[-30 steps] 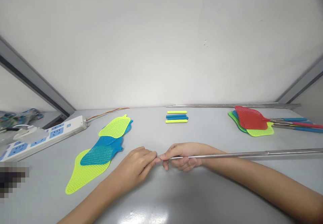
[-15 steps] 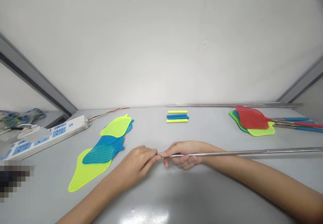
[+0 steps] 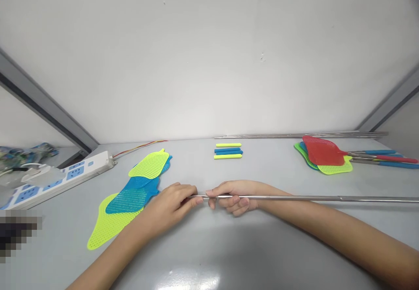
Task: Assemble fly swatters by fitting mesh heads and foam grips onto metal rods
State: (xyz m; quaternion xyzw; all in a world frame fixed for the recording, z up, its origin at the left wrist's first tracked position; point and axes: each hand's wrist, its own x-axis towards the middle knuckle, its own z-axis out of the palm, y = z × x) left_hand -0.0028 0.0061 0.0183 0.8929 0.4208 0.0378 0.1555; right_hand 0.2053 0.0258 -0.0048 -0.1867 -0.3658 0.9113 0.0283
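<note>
Across a gray tabletop (image 3: pixel 262 259), a slim metal rod (image 3: pixel 294 198) runs from the two hands out past the right edge of view, while other rods (image 3: pixel 262 136) lie at the foot of the wall (image 3: pixel 203 63). Swatters (image 3: pixel 325 151) are stacked at right, loose mesh heads (image 3: pixel 126 200) overlap at left. The right hand (image 3: pixel 244 189) curls around the rod near its narrow end; the left hand (image 3: pixel 170 207) pinches the tip, fingers nearly closed. Behind sit four small grips (image 3: pixel 228 156) — blue and yellow. The step appears to be working that tip — the next move seemingly calls for a steady right hold and a fine left pinch.
</note>
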